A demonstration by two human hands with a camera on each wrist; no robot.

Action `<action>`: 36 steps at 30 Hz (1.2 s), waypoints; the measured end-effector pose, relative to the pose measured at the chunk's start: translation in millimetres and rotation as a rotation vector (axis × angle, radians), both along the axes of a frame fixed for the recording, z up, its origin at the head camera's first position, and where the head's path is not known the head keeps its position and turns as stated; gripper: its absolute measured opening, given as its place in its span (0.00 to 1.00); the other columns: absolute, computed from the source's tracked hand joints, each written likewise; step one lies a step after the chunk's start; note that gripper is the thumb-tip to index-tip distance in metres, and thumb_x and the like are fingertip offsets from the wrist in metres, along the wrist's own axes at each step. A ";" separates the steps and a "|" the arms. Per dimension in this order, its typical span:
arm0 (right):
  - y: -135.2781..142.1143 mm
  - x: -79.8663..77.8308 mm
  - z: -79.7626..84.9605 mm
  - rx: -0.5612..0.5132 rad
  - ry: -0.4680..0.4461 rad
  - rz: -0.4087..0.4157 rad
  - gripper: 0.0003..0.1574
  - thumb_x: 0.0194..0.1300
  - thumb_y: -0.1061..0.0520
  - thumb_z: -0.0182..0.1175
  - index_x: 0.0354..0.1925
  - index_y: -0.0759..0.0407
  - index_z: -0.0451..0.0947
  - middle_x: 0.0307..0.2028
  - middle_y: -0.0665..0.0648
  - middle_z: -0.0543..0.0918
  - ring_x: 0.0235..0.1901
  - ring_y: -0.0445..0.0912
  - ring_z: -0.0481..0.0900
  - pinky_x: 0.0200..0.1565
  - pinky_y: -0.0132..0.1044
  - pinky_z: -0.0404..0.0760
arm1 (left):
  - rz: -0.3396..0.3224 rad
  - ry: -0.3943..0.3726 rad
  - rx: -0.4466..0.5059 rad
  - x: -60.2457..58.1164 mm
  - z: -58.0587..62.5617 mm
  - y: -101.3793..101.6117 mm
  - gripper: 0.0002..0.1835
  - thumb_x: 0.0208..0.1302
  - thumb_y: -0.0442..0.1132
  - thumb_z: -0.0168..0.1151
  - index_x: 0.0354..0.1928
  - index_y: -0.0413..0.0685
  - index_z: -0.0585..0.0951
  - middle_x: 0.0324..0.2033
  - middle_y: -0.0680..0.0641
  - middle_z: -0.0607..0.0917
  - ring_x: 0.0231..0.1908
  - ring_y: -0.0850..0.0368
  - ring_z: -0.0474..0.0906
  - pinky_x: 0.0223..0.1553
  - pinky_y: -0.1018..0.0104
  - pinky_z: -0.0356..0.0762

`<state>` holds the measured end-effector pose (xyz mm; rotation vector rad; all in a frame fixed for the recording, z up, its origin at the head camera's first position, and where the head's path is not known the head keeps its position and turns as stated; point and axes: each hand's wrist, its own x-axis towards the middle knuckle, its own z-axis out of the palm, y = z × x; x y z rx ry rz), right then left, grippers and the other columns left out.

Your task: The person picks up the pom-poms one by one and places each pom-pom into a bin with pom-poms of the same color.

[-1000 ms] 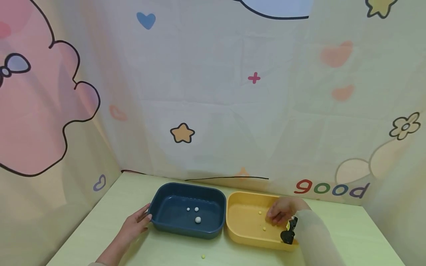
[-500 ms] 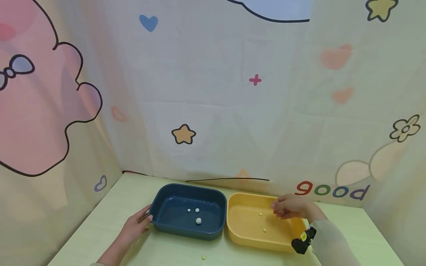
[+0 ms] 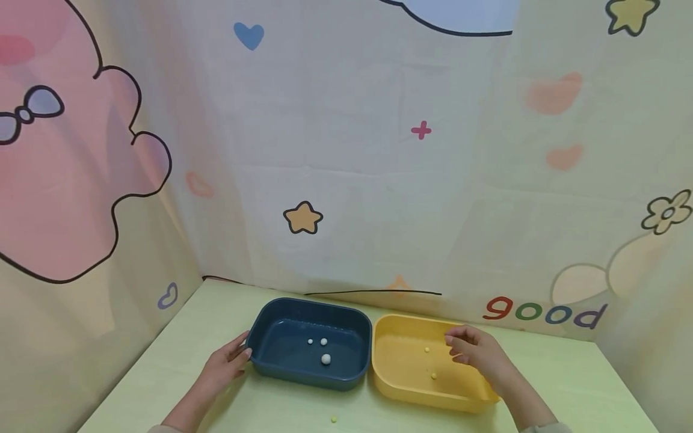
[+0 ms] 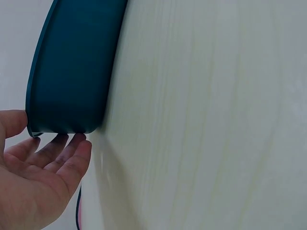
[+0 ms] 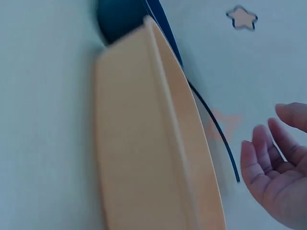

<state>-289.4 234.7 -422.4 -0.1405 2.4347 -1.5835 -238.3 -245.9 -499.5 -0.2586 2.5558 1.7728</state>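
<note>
A dark blue tray (image 3: 303, 377) holds three white balls (image 3: 326, 359) of different sizes. At its left end, my left hand (image 3: 221, 365) grips the edge. The left wrist view shows the thumb at the tray's rim and the fingertips (image 4: 79, 143) against the outer wall. To the right, touching the blue tray, stands a yellow tray (image 3: 422, 394) with two small yellow balls (image 3: 426, 350) visible inside. My right hand (image 3: 479, 352) hovers over its right part, fingers loosely bent. In the right wrist view, nothing shows between the right thumb and fingers (image 5: 261, 139).
One small yellow ball (image 3: 333, 420) lies on the pale table (image 3: 281, 409) in front of the trays. Behind the table hangs a printed cloth backdrop (image 3: 346, 252), which also covers the left side.
My right hand has risen from inside the yellow tray, its fingers loosening. My left hand keeps its place on the blue tray. The balls have not visibly moved within the trays.
</note>
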 end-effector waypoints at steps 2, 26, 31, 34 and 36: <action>-9.4 11.0 -3.4 -0.050 -0.005 -0.033 0.21 0.75 0.57 0.57 0.57 0.72 0.73 0.39 0.48 0.80 0.39 0.41 0.78 0.45 0.31 0.85 | 0.000 0.001 0.001 -0.1 -0.3 0.1 0.29 0.79 0.35 0.50 0.76 0.32 0.59 0.70 0.21 0.65 0.67 0.26 0.72 0.56 0.43 0.84; -100.1 64.9 -63.5 -0.188 -0.106 0.247 0.24 0.72 0.59 0.61 0.54 0.79 0.73 0.33 0.48 0.81 0.33 0.40 0.78 0.38 0.29 0.82 | -0.002 -0.011 -0.001 -0.8 -1.4 -0.3 0.30 0.80 0.36 0.49 0.77 0.33 0.58 0.71 0.23 0.65 0.67 0.28 0.73 0.55 0.46 0.85; -119.8 63.8 -65.1 -0.100 -0.156 0.265 0.19 0.69 0.58 0.64 0.53 0.70 0.79 0.34 0.50 0.80 0.35 0.43 0.75 0.40 0.31 0.77 | 0.000 -0.008 -0.004 -0.7 -0.8 -0.4 0.29 0.80 0.36 0.49 0.77 0.32 0.58 0.71 0.23 0.65 0.66 0.29 0.75 0.54 0.47 0.85; -129.7 61.5 -68.7 -0.028 -0.162 0.290 0.16 0.67 0.58 0.67 0.51 0.65 0.82 0.35 0.50 0.82 0.36 0.43 0.75 0.41 0.32 0.76 | 0.000 -0.008 -0.006 -1.1 -1.6 -0.1 0.29 0.80 0.36 0.49 0.77 0.32 0.59 0.70 0.23 0.66 0.66 0.29 0.75 0.53 0.48 0.85; -135.6 59.4 -72.6 0.005 -0.159 0.311 0.15 0.66 0.59 0.68 0.50 0.64 0.82 0.35 0.51 0.83 0.36 0.43 0.77 0.42 0.33 0.78 | 0.002 -0.008 -0.006 -1.3 -2.1 0.1 0.29 0.80 0.36 0.49 0.77 0.32 0.59 0.70 0.23 0.66 0.66 0.29 0.75 0.53 0.48 0.86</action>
